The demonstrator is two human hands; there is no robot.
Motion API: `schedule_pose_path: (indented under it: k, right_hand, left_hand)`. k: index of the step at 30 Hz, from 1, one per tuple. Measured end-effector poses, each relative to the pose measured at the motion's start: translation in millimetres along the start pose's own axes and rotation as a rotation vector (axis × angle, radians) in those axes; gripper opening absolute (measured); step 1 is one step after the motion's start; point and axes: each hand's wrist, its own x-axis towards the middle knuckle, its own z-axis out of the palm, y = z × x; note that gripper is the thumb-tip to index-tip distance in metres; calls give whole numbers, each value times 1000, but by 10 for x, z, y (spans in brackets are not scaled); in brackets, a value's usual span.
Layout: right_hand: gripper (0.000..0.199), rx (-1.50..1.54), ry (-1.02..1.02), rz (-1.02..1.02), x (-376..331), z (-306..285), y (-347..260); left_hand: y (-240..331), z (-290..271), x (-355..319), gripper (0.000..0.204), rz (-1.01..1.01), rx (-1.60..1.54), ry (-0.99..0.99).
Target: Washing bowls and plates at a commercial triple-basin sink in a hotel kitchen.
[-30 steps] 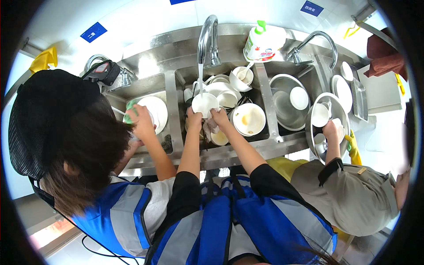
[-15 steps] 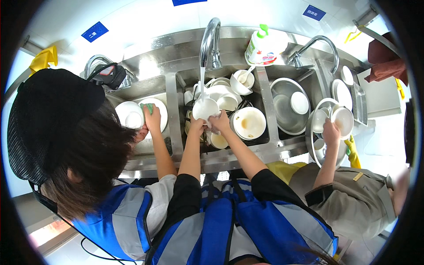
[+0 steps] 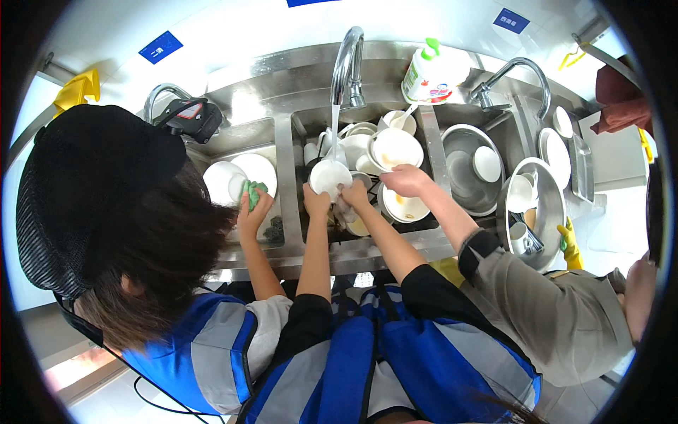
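Note:
Under the running tap (image 3: 348, 67) in the middle basin, a white bowl (image 3: 330, 177) is tilted with its inside toward the stream. My left hand (image 3: 316, 201) grips the bowl's near left edge, fingers closed. At its near right edge is my right hand (image 3: 357, 196), closed on a pale, wet, cloth-like piece (image 3: 345, 210) pressed against the bowl. More white crockery lies around my hands in the same basin, including a stained bowl (image 3: 404, 206). Just right of my hands, a co-worker's hand (image 3: 406, 181) holds another white bowl (image 3: 395, 150) over the pile.
At my left a person in a cap (image 3: 78, 212) works a green cloth (image 3: 253, 192) on white dishes. The right basin contains a metal bowl (image 3: 446, 152). A co-worker's large metal basin (image 3: 558, 194) holds cups and cutlery. A pump bottle (image 3: 427, 74) stands behind the sinks.
The right co-worker's hand has brought a white bowl from the large metal basin left to the middle sink. My hands stay at the bowl under the water. The view has shifted slightly.

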Motion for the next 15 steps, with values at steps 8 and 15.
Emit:
schedule_pose_path:
  k: [8, 15]
  right_hand:
    - [40, -11, 45, 35, 142, 259, 301]
    - [44, -31, -65, 182, 107, 158, 48]
  left_hand:
    - [54, -149, 114, 42, -323, -313, -292]
    - [-213, 30, 119, 40, -226, -205, -108]
